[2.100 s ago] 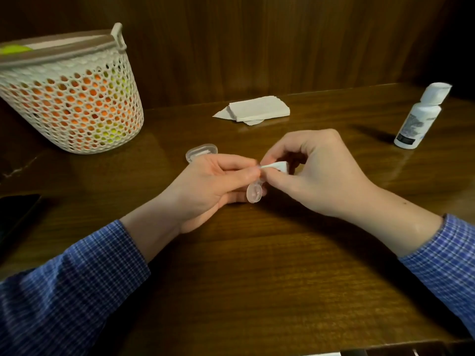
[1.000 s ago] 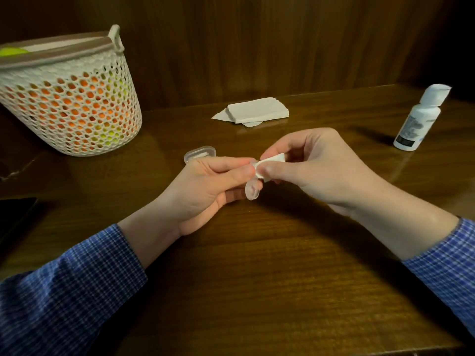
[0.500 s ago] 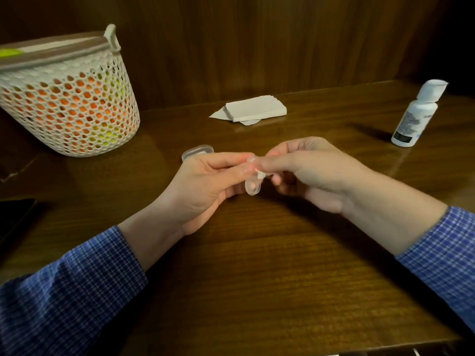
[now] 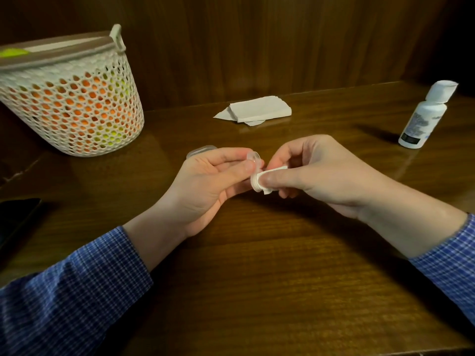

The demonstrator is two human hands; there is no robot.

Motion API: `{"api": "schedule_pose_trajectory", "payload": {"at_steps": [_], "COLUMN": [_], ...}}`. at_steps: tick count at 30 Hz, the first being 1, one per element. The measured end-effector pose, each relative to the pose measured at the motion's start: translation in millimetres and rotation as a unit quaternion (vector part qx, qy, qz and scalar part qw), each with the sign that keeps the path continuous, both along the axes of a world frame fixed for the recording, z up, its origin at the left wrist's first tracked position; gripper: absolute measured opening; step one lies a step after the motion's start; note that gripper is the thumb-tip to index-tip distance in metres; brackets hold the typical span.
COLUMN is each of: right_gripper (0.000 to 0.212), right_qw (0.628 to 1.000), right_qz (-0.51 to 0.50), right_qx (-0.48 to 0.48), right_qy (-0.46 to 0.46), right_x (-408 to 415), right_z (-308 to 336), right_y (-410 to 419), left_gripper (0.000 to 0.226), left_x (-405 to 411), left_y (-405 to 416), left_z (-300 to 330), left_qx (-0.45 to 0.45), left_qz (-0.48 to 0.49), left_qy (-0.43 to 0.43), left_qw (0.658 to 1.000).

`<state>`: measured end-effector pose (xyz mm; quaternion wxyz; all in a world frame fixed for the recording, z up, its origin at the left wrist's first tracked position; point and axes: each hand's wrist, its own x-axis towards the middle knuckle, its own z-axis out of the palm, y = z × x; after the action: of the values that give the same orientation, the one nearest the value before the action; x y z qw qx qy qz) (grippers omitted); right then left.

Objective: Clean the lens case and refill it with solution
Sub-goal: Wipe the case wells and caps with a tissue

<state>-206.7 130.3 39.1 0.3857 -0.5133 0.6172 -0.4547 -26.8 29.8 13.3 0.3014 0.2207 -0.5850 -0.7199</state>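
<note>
With our left hand [image 4: 205, 186] pinching the small clear lens case [image 4: 254, 160] above the bench [image 4: 257, 278] and our right hand [image 4: 321, 173] pressing a folded tissue [image 4: 267, 179] into it, too hard a rub risked popping it loose.

Domestic setting, likely a home desk or dressing table. Dark polished wooden tabletop [image 4: 257, 265] fills most of the frame, backed by a matching wood-panelled wall [image 4: 257, 42] across the top. Dim, warm lighting. Upper left: white plastic mesh basket [image 4: 72, 104] with a handled rim, orange and yellow-green contents showing through the holes. Top centre: small stack of folded white tissues [image 4: 259, 109]. Upper right: small white personal-care bottle [image 4: 424, 116], flip cap open. Left edge: dark flat object [image 4: 15, 217], possibly a phone.
</note>
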Motion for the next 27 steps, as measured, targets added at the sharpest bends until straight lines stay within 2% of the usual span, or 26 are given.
{"api": "schedule_pose_trajectory", "payload": {"at_steps": [6, 13, 19, 21, 23, 27], "right_gripper": [0.028, 0.02, 0.021, 0.02, 0.019, 0.015], "right_qw": [1.0, 0.991, 0.961, 0.951, 0.944, 0.939], "right_qz": [-0.016, -0.063, -0.112, -0.103, -0.077, -0.023], "right_qx": [0.002, -0.049, -0.143, -0.156, -0.172, -0.184], "right_qy": [0.004, 0.112, 0.208, 0.247, 0.269, 0.291], "right_x": [5.1, 10.3, 3.5, 1.8, 2.7, 4.8], "right_z": [-3.3, -6.9, -6.0, -4.0, -3.3, -4.4], "right_y": [0.8, 0.2, 0.7, 3.3, 5.3, 7.6], "left_gripper": [0.036, 0.04, 0.041, 0.044, 0.047, 0.045], "left_x": [-2.1, -3.5, -3.4, -4.7, -4.7, 0.8], "left_y": [7.1, 7.2, 5.6, 4.8, 4.7, 2.5], "left_z": [0.3, 1.3, 7.6, 10.9, 13.3, 18.1], "left_qx": [-0.039, -0.078, -0.013, 0.049, 0.074, 0.063], "left_qz": [0.039, 0.048, -0.022, -0.008, 0.002, -0.099], "left_qy": [-0.023, -0.035, -0.005, -0.035, -0.092, -0.169], "left_qw": [0.998, 0.995, 1.0, 0.998, 0.993, 0.979]}}
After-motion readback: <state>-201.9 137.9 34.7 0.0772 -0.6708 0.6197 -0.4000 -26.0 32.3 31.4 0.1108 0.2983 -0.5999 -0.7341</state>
